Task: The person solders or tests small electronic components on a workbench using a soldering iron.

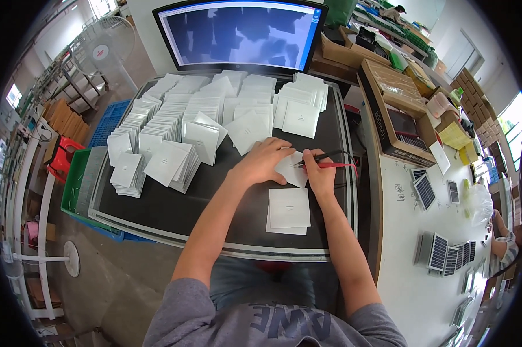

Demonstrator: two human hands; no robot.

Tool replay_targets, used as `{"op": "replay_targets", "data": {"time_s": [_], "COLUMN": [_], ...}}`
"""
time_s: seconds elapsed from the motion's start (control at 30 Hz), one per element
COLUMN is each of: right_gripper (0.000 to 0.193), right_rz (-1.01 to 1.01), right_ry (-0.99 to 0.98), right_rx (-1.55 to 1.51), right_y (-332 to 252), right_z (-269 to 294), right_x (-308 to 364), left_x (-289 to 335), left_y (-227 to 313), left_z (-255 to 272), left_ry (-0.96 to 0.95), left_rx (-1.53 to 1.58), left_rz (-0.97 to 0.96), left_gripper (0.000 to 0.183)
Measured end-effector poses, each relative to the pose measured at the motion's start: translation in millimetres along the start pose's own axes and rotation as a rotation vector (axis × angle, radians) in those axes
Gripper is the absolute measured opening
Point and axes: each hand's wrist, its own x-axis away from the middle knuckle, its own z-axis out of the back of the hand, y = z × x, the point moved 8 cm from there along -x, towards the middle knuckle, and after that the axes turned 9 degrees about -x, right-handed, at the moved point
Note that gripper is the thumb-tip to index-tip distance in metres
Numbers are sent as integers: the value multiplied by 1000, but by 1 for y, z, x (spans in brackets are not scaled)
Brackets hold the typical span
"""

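Note:
My left hand (262, 160) lies flat on a white square panel (291, 172) on the black worktop (203, 202), pinning it down. My right hand (319, 170) grips two test probes (321, 159), one black and one red, with their tips on that panel. A small pile of white square panels (288, 210) sits just in front of my hands. Many stacks of the same white panels (209, 110) fill the far half of the worktop.
A curved monitor (241, 34) stands behind the stacks. Right of the worktop are open cardboard boxes (397, 107) and a white table (411, 272) with small solar panels (440, 253). Another person's arm (504, 246) shows at far right. Green and blue crates (82, 173) and a fan (108, 49) stand left.

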Motion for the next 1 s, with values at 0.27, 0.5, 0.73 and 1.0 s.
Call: {"op": "replay_targets", "data": {"time_s": [0.27,0.5,0.73,1.0], "right_gripper": [23,26,27,28], "right_rz": [57,-53,-128,-121], "right_ry": [5,30,136,101], "right_rx": [140,-247,-527,-481], "right_y": [-3,1,8,2], "right_z": [-4,9,27,21], "right_x": [1,-3,-5,-6], "left_x": [-2,2,31,22], "left_y": [-4,3,39,-40], "left_z": [-9,3,0,19], "left_ry": [-90,-42,-357,369], "left_rx": [75,30,13,-502], "left_rz": [-19,-5,131,501], "left_gripper": [75,72,77,79]}}
